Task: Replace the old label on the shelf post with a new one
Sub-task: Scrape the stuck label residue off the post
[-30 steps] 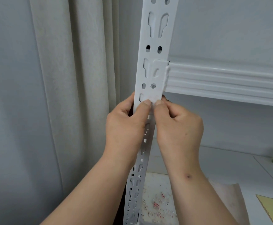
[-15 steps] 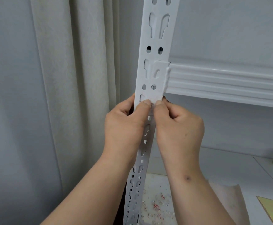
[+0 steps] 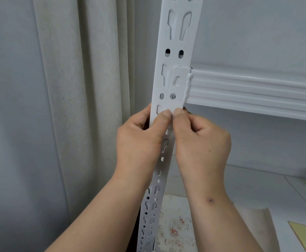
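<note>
Both hands are up at the white shelf post [image 3: 177,51], right where the shelf beam [image 3: 254,91] joins it. A white label [image 3: 178,88] lies flat on the front of the post. It is hard to see, because it is the same white as the post, and the holes of the post show through it as dents.

The left hand [image 3: 139,140] is curled around the left edge of the post, and its thumb presses on the bottom edge of the label. The right hand [image 3: 201,142] is curled too, with its thumb pressed on the bottom edge of the label, just beside the other thumb. The two thumbs touch. I cannot tell if the fingers behind hold anything else.

I think this is the sticking step: the label is on and the thumbs are rubbing its bottom end down. But I cannot tell for sure if this is the new label going on or the old one about to be picked off.

If it is the new one, the next move calls for firm, slow rubbing along the edges, so no corner lifts up.

Down below, small red and white scraps [image 3: 175,231] lie on the lower shelf [image 3: 257,188].
</note>
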`<state>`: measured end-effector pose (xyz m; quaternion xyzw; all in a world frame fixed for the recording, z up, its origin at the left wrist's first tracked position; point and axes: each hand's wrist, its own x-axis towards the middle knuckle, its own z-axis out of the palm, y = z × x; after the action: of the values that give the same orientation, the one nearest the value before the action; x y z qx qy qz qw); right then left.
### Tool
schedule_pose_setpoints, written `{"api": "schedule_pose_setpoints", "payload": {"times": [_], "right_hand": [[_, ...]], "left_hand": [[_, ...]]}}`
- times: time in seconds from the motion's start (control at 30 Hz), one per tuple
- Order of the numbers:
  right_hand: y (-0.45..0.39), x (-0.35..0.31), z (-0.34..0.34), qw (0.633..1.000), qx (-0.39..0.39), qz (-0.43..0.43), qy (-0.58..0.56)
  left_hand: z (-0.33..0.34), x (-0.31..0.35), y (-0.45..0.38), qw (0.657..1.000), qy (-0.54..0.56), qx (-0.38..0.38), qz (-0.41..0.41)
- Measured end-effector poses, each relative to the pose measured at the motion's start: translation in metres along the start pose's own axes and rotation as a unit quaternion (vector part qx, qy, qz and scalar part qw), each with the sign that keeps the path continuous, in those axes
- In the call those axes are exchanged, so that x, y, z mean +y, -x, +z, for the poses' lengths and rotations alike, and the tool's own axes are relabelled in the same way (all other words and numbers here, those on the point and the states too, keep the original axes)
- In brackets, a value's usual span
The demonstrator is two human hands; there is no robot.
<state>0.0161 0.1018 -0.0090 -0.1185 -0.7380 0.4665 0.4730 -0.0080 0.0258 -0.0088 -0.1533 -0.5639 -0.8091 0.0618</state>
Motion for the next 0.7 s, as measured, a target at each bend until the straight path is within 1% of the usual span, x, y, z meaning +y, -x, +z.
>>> {"api": "schedule_pose_setpoints", "payload": {"times": [0.1, 0.23, 0.37, 0.47, 0.57, 0.7], "right_hand": [[0.001, -0.001, 0.002, 1.000, 0.011, -0.016, 0.003], [0.005, 0.005, 0.001, 1.000, 0.003, -0.024, 0.012], [0.003, 0.001, -0.001, 1.000, -0.003, -0.008, -0.001], [-0.002, -0.008, -0.001, 1.000, 0.005, 0.000, 0.005], [-0.002, -0.008, 0.000, 1.000, 0.016, -0.009, 0.013], [0.003, 0.003, 0.000, 0.999, 0.009, -0.028, 0.030]], "left_hand": [[0.002, 0.000, 0.000, 1.000, 0.004, 0.010, 0.003], [0.000, 0.000, 0.000, 1.000, 0.007, -0.002, -0.004], [-0.003, -0.001, -0.001, 1.000, 0.007, -0.014, -0.004], [-0.001, -0.001, -0.001, 1.000, 0.007, -0.006, -0.002], [0.001, -0.002, -0.001, 1.000, 0.003, 0.009, 0.001], [-0.001, -0.003, -0.002, 1.000, 0.008, 0.001, -0.002]]}}
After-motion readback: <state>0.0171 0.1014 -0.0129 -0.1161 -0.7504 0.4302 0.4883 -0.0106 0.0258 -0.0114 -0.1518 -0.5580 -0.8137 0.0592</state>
